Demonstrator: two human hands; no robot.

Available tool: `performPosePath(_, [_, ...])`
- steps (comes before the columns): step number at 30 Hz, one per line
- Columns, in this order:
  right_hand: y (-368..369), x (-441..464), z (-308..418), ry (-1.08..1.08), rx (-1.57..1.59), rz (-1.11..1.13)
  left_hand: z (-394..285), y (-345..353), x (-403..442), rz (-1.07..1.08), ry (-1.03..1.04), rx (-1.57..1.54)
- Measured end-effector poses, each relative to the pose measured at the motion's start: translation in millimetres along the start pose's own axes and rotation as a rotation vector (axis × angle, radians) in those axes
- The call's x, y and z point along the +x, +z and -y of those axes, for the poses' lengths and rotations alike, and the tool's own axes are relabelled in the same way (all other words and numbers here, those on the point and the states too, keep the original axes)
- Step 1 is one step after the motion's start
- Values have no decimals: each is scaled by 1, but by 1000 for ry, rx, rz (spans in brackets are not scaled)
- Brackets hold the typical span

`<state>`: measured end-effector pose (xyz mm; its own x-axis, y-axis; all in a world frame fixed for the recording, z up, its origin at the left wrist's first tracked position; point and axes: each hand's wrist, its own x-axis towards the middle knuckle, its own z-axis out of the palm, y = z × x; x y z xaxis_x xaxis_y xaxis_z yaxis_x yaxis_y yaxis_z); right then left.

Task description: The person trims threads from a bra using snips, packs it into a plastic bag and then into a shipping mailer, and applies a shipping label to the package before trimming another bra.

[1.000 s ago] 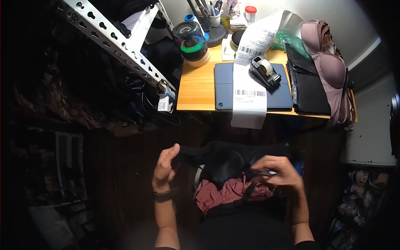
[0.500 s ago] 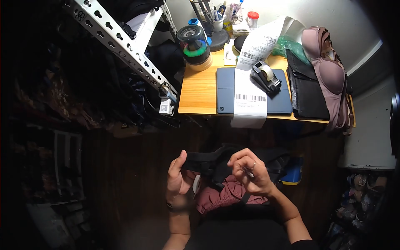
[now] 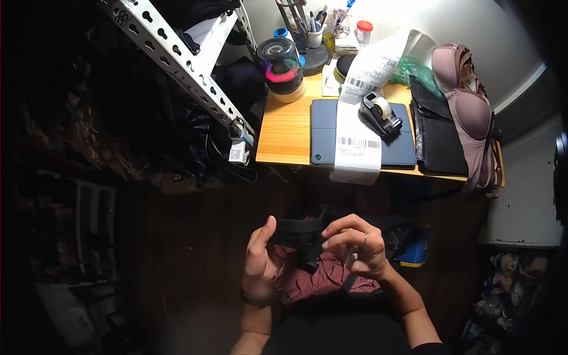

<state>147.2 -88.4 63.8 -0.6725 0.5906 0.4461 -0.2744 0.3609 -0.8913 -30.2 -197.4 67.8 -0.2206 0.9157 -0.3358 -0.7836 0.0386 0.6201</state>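
Note:
In front of my lap a black garment with a wide elastic band (image 3: 299, 226) is stretched between my hands. My left hand (image 3: 260, 251) grips one end of the band, thumb pointing up. Closed at the other end, my right hand (image 3: 358, 245) pinches the dark fabric with thumb and fingers; a ring shows on one finger. Dark folds hang below the band, and I cannot make out their full shape. Under the hands lies gathered dusty-red cloth (image 3: 322, 277) across the lap.
Ahead stands a wooden table (image 3: 284, 136) bearing a blue-grey tablet case (image 3: 322, 133), a long printed label strip (image 3: 358, 157), a tape dispenser (image 3: 381, 115), a clear-topped round device (image 3: 281, 65) and mauve bras (image 3: 473, 109). A white metal shelf (image 3: 177, 59) rises at left.
My right hand has closed its fingers onto the black fabric, and the left has shifted slightly right. The band now looks straighter. The device's light went from green to pink.

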Motion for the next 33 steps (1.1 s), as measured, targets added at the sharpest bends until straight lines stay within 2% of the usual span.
performPosePath(2, [-5, 1, 6, 80, 204, 67, -1, -5, 3, 9, 18, -8])
performPosePath(4, [-9, -12, 13, 278, 433, 11, -2, -12, 4, 14, 54, -73])
performPosePath(7, [-19, -9, 17, 235, 300, 44, -4, -17, 4, -20, 26, -101])
performPosePath(9, [-13, -1, 15, -23, -151, 7, -4, -10, 4, -6, 13, -100])
performPosePath(10, [-3, 5, 14, -74, -229, -67, -5, -5, 3, 6, 7, -97])
performPosePath(12, [6, 9, 9, -109, -437, -64, -3, 3, 1, -25, -4, -78])
performPosePath(14, [11, 9, -1, -118, -431, -75, -1, 4, -1, -61, -12, -58])
performPosePath(16, [10, 9, -7, -206, -355, -103, 3, 0, -1, -25, -12, -60])
performPosePath(18, [11, 9, -1, -137, -296, -99, 6, -10, 2, 1, -13, -101])
performPosePath(21, [3, 5, 12, 106, -9, -36, 6, -17, 6, -39, -59, -208])
performPosePath(22, [-2, 4, 15, 105, -10, -37, 2, -20, 7, -45, -52, -210])
performPosePath(24, [-13, -1, 19, 203, 230, 77, -1, -19, 8, -51, -44, -211])
performPosePath(26, [-17, -3, 22, 237, 303, 90, -3, -13, 6, 41, -84, -152])
performPosePath(27, [-18, -5, 20, 236, 376, 77, -2, -12, 7, 40, -86, -152])
performPosePath(29, [-17, -6, 19, 239, 466, 39, 2, -11, 9, 72, -137, -410])
performPosePath(30, [-17, -7, 20, 239, 464, 38, 3, -10, 9, 73, -137, -410])
performPosePath(32, [-17, -9, 20, 284, 672, -56, 5, -10, 8, 20, -142, -388])
performPosePath(33, [-15, -7, 21, 227, 683, -87, 6, -11, 8, 20, -140, -388])
